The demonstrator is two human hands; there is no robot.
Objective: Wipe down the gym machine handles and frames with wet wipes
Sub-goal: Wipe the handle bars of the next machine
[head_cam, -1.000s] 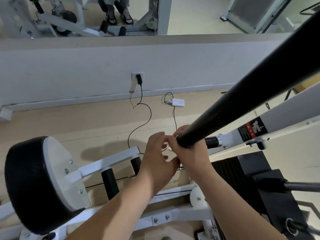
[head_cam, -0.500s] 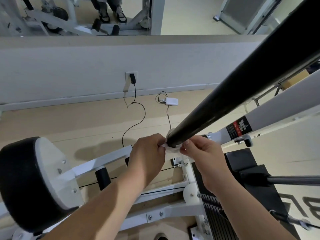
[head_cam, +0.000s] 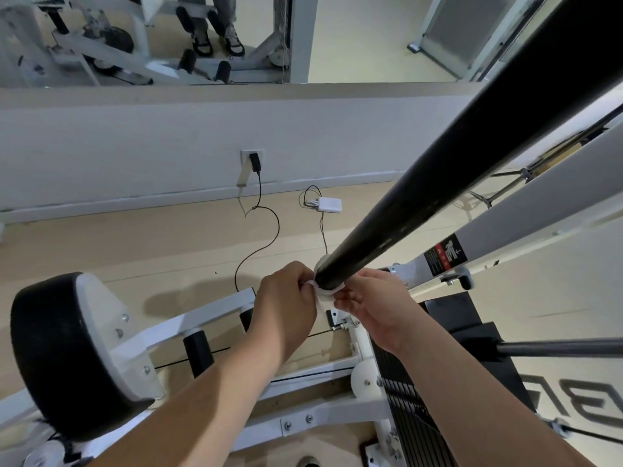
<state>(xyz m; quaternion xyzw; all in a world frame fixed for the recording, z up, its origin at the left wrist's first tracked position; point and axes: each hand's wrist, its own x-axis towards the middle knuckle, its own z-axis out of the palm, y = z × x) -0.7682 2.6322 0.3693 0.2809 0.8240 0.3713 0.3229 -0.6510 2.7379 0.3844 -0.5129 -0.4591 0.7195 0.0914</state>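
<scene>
1. The black handle runs from the centre of the view out toward 1 o'clock; its lower end sits between both hands.
2. The left hand pinches the wet wipe at 9 o'clock of that end; the right hand pinches it from 3 o'clock.
3. The wipe seems wrapped under the tip, though the bar hides most of it.
4. Best to keep the wipe taut, turn it round the end cap, then draw it up the bar.
5. The white frame at 3 o'clock awaits wiping.

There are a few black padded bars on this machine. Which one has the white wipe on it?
The long black handle running to the upper right: both hands pinch the wipe around its near end. The short black rollers below are untouched.
</scene>
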